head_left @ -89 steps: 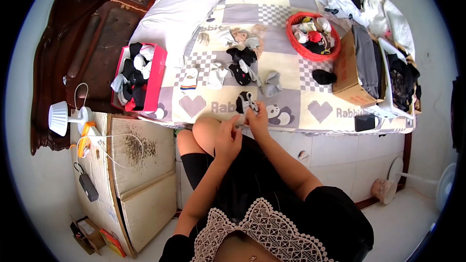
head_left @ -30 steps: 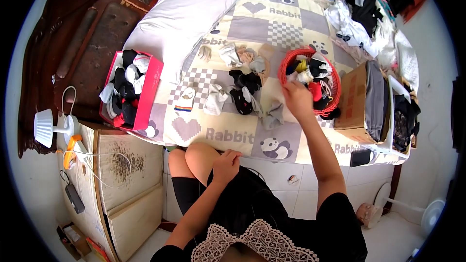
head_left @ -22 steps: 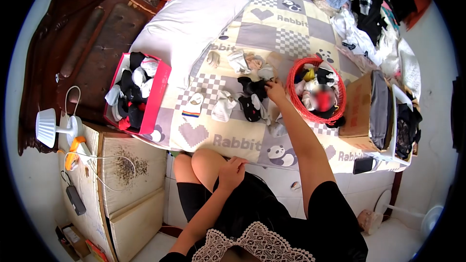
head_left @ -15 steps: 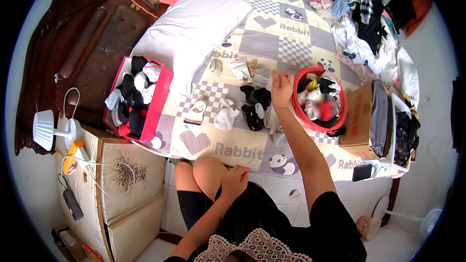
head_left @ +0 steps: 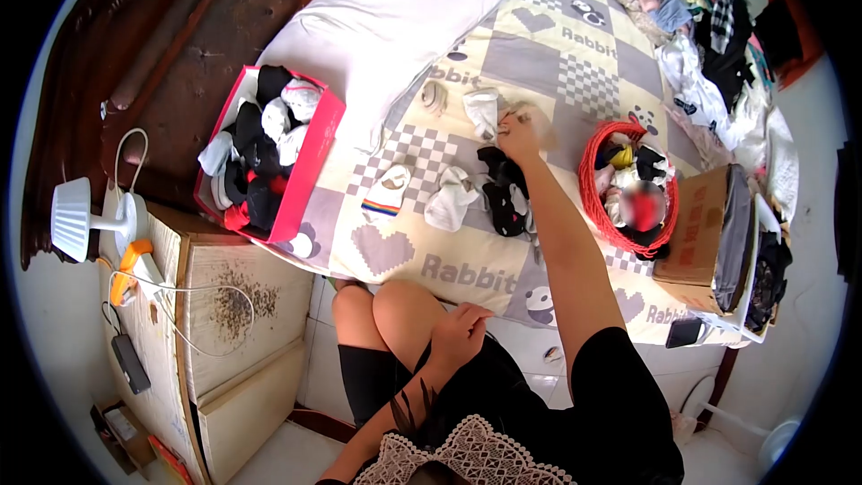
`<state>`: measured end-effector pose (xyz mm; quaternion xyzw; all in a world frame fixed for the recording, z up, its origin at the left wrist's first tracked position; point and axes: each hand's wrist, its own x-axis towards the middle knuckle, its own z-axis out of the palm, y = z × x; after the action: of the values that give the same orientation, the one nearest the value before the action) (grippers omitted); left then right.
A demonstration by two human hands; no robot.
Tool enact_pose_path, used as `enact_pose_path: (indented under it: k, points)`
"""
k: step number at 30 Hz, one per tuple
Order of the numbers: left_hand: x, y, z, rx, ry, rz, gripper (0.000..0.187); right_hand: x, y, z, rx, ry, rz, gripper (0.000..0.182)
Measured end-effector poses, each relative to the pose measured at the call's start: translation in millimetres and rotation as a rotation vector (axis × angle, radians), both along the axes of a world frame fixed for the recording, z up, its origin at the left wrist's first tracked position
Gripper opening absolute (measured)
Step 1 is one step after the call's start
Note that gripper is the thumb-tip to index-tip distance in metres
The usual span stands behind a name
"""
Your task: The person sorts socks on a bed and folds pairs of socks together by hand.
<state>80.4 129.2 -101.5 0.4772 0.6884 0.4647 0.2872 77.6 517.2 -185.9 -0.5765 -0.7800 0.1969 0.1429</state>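
Note:
My right hand (head_left: 519, 135) reaches out over the bed with fingers closed on a beige-grey sock (head_left: 541, 124), which is smeared by motion. A white sock (head_left: 482, 111) lies just left of it. Black socks (head_left: 505, 202) with small markings lie below, partly behind my forearm. Nearer the pillow are a small beige sock (head_left: 434, 97), a white sock with a rainbow band (head_left: 388, 192) and a crumpled white sock (head_left: 451, 199). My left hand (head_left: 460, 338) rests on my lap, fingers loosely stretched, holding nothing.
A pink box (head_left: 310, 171) of socks stands left; a red woven basket (head_left: 593, 195) with socks stands right. Beside it are a cardboard box (head_left: 696, 238) and a phone (head_left: 684, 332). Clothes (head_left: 696, 81) pile up far right. A pillow (head_left: 386, 18) and a lamp (head_left: 76, 220) are leftward.
My right hand has moved from beside the basket to the socks and closed on the beige-grey one. The view has shifted, and my left hand stays on my lap.

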Motion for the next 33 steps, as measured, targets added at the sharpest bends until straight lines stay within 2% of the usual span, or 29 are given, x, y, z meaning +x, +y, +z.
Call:
enact_pose_path:
  k: [1, 3, 4, 6, 7, 9, 10, 12, 14, 16, 17, 18, 20, 21, 23, 24, 26, 27, 28, 30, 32, 33]
  points:
    - [0.4, 1.7, -0.9, -0.002, -0.007, 0.004, 0.012, 2.0, -5.7, 4.1, -0.002, -0.007, 0.004, 0.037]
    - [2.4, 1.3, 0.0, 0.008, 0.005, 0.009, 0.012, 12.2, -19.5, 11.3, -0.147, 0.154, 0.117, 0.039]
    - [3.6, 0.8, 0.9, 0.009, 0.004, 0.005, 0.012, 17.5, -25.2, 15.2, -0.146, 0.153, 0.113, 0.039]
    - [3.3, -1.6, 3.2, 0.011, -0.024, -0.010, 0.013, 25.2, -40.0, 25.9, -0.059, 0.414, 0.066, 0.034]
    - [3.1, -3.5, 3.7, 0.010, -0.018, -0.014, 0.013, 29.4, -55.9, 39.4, -0.059, 0.420, 0.062, 0.034]
    - [3.0, -5.1, 3.0, 0.035, -0.088, -0.002, 0.013, 36.2, -96.7, 87.1, -0.162, 1.051, 0.045, 0.028]
    - [3.4, -6.0, 2.6, 0.036, -0.085, -0.004, 0.013, 39.2, -110.2, 100.2, -0.160, 1.054, 0.044, 0.028]
    - [4.0, -9.4, 3.0, 0.046, -0.097, -0.028, 0.013, 48.3, -132.3, 116.5, 0.122, 0.894, 0.170, 0.022]
    - [3.2, -16.3, 3.9, 0.012, -0.164, -0.058, 0.014, 58.3, -149.3, 118.4, 0.081, 0.857, 0.154, 0.028]
    - [-0.4, -18.8, -1.4, 0.054, -0.270, -0.050, 0.013, 66.9, -179.3, 147.7, -0.363, 1.142, 0.216, 0.030]
    - [-4.0, -23.5, -23.6, 0.040, -0.446, -0.094, 0.020, 74.0, -196.6, 166.4, -0.490, 1.079, 0.232, 0.031]
    - [-6.5, -25.6, -21.0, 0.040, -0.452, -0.079, 0.020, 76.1, -212.7, 171.1, -0.501, 1.070, 0.241, 0.031]
    - [-16.1, -20.3, -10.5, 0.142, -1.092, -0.059, 0.042, 73.9, -246.8, 172.3, -0.840, 1.359, 0.319, 0.029]
    - [-19.2, -22.8, -0.6, 0.150, -1.099, -0.034, 0.042, 74.3, -263.1, 169.6, -0.917, 1.374, 0.320, 0.028]
    - [-26.9, -29.4, 28.8, 0.299, -1.540, -0.116, 0.056, 75.3, -289.1, 161.8, -1.067, 1.260, 0.421, 0.029]
    - [-34.1, -32.3, 40.8, 0.312, -1.543, -0.094, 0.056, 73.1, -302.1, 156.5, -1.101, 1.165, 0.447, 0.030]
    - [-46.7, -48.8, 54.6, 0.364, -1.331, -0.133, 0.051, 71.1, -331.7, 145.7, -1.005, 0.949, 0.502, 0.032]
    - [-51.2, -54.5, 48.4, 0.366, -1.359, -0.072, 0.043, 71.6, -337.0, 144.5, -1.018, 0.914, 0.527, 0.032]
    - [-53.5, -59.5, 42.3, 0.374, -1.358, -0.060, 0.043, 73.2, -340.3, 143.9, -1.033, 0.882, 0.549, 0.032]
    - [-56.7, -67.9, 33.9, 0.431, -1.539, 0.226, 0.034, 75.3, -347.4, 134.8, -0.997, 0.886, 0.559, 0.031]
    - [-63.2, -76.1, 29.2, 0.470, -1.617, 0.268, 0.030, 80.2, -351.9, 127.5, -0.968, 0.887, 0.566, 0.030]
    - [-67.6, -79.5, 26.0, 0.522, -1.635, 0.212, 0.031, 82.1, -353.4, 128.1, -1.079, 0.984, 0.459, 0.029]
